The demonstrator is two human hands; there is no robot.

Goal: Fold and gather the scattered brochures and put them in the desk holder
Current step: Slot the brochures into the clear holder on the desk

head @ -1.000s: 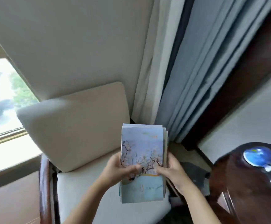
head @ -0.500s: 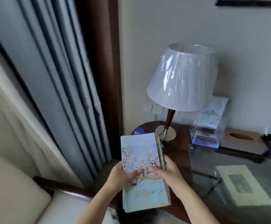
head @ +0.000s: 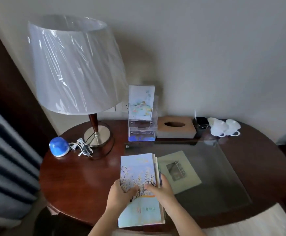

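Observation:
A stack of folded brochures [head: 138, 169] with a pale blue blossom cover is held over the near edge of the dark wooden desk [head: 81, 181]. My left hand [head: 120, 193] grips its left side, thumb across the cover. My right hand [head: 161, 189] holds the right edge, where several page edges show. At the back of the desk stands a clear acrylic holder [head: 141, 132] with one brochure [head: 141, 103] upright in its rear slot. The holder is well beyond the stack, apart from both hands.
A white-shaded lamp [head: 74, 65] stands back left, with a blue dome gadget [head: 59, 147] and cable beside it. A tissue box [head: 175, 126], black device [head: 201, 122] and white cups [head: 224, 127] line the back. A glass pane [head: 224, 176] covers a printed card [head: 178, 170].
The view swung right from the armchair and curtains to the desk. Both hands kept hold of the brochure stack, which is now over the desk's near edge.

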